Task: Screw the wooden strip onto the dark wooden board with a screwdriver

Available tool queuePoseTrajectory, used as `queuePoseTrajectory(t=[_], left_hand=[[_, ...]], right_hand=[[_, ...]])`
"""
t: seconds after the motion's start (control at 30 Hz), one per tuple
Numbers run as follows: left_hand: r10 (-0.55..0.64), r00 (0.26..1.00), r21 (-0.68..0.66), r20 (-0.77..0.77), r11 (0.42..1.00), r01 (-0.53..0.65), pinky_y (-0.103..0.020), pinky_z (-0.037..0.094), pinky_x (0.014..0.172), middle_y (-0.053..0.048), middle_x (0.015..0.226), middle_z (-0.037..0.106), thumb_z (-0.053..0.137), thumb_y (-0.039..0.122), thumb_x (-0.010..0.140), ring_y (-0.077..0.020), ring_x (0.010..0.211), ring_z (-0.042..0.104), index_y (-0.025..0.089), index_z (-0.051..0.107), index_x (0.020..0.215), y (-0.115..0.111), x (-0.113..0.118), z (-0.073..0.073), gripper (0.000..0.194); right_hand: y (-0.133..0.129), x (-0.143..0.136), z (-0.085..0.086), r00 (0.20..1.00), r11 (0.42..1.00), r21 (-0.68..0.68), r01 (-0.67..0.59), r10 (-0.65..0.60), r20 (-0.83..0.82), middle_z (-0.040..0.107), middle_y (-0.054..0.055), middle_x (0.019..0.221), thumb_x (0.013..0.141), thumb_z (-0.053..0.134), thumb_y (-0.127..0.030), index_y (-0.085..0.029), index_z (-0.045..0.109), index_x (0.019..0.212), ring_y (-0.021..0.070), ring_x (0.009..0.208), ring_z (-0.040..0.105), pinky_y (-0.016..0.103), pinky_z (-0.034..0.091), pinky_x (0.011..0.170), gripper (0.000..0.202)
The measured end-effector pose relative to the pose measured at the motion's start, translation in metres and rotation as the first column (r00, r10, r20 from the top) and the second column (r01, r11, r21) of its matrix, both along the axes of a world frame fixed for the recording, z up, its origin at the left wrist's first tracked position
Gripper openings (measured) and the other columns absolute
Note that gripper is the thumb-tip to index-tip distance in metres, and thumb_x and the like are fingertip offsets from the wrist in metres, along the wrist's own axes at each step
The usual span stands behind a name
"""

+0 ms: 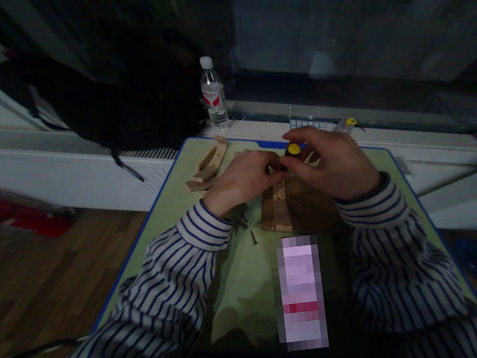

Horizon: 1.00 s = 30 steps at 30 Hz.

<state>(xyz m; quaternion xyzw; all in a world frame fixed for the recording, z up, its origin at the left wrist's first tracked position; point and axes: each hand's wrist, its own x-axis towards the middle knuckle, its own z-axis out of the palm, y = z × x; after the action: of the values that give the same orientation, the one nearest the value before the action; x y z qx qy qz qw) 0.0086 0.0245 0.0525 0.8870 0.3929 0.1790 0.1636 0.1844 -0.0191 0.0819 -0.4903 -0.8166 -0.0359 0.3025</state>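
**Bench before a window sill**

I see a board on the bench's far half, a wooden strip on it. Left lie screws; farther left and back, wooden pieces. The left hand and right hand flank a tool handle near the strip's far end. Behind, a bottle stands on the sill, a bag to its left.

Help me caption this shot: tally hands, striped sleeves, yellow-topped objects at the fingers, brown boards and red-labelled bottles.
Left hand and right hand: 2
Striped sleeves: 2
Yellow-topped object: 1
Brown board: 1
Red-labelled bottle: 1
Total: 7
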Motion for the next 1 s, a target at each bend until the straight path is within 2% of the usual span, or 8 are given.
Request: queuePoseTrajectory(t=[0.13,0.27,0.53,0.87,1.0], left_hand=[[-0.032,0.999,0.02,0.018,0.999,0.031,-0.029,0.043,0.067,-0.005,0.088,0.072,0.053,0.037,0.086,-0.0195,0.078,0.064,0.019,0.07,0.099,0.0004,-0.0008,-0.0002,0.028],[-0.034,0.999,0.009,0.024,0.999,0.034,-0.028,0.043,0.068,-0.005,0.091,0.072,0.052,0.035,0.086,-0.019,0.079,0.064,0.02,0.07,0.101,0.0003,-0.0007,-0.0005,0.027],[-0.039,0.999,0.013,0.031,0.999,0.039,-0.028,0.044,0.07,-0.003,0.095,0.072,0.053,0.039,0.087,-0.0198,0.084,0.064,0.021,0.069,0.101,0.0018,-0.0013,-0.0006,0.028],[0.027,1.0,0.024,0.012,0.999,-0.027,-0.029,0.044,0.071,-0.004,0.091,0.072,0.057,0.044,0.085,-0.0201,0.081,0.064,0.02,0.07,0.097,-0.0011,0.0006,0.0025,0.03],[0.013,1.0,0.042,0.003,0.999,-0.013,-0.029,0.043,0.069,-0.004,0.089,0.072,0.054,0.042,0.086,-0.0201,0.08,0.064,0.02,0.07,0.096,0.0002,0.0005,0.0015,0.029]], right_hand=[[-0.0006,0.0005,0.0002,0.999,0.999,0.006,-0.044,0.044,0.0,0.071,0.007,0.103,0.082,0.059,-0.025,-0.016,0.061,0.115,0.0186,0.075,0.068,0.032,0.052,0.069,0.034],[0.0003,0.0018,-0.0004,0.997,0.997,-0.01,-0.08,0.079,-0.007,0.071,0.007,0.104,0.082,0.056,-0.02,-0.016,0.062,0.113,0.0166,0.074,0.068,0.03,0.052,0.069,0.032],[0.003,0.0042,-0.0026,0.997,0.997,0.016,-0.07,0.07,0.01,0.071,0.006,0.094,0.083,0.059,-0.024,-0.016,0.064,0.104,0.0166,0.069,0.067,0.029,0.051,0.064,0.023],[0.0038,0.0036,-0.002,1.0,1.0,0.009,-0.023,0.023,0.008,0.071,0.006,0.088,0.085,0.059,-0.034,-0.017,0.064,0.099,0.0171,0.066,0.065,0.03,0.048,0.061,0.023],[0.0033,0.0031,-0.0023,1.0,1.0,0.012,-0.015,0.015,0.006,0.071,0.005,0.087,0.084,0.06,-0.036,-0.017,0.065,0.098,0.0166,0.063,0.065,0.029,0.048,0.058,0.024]])
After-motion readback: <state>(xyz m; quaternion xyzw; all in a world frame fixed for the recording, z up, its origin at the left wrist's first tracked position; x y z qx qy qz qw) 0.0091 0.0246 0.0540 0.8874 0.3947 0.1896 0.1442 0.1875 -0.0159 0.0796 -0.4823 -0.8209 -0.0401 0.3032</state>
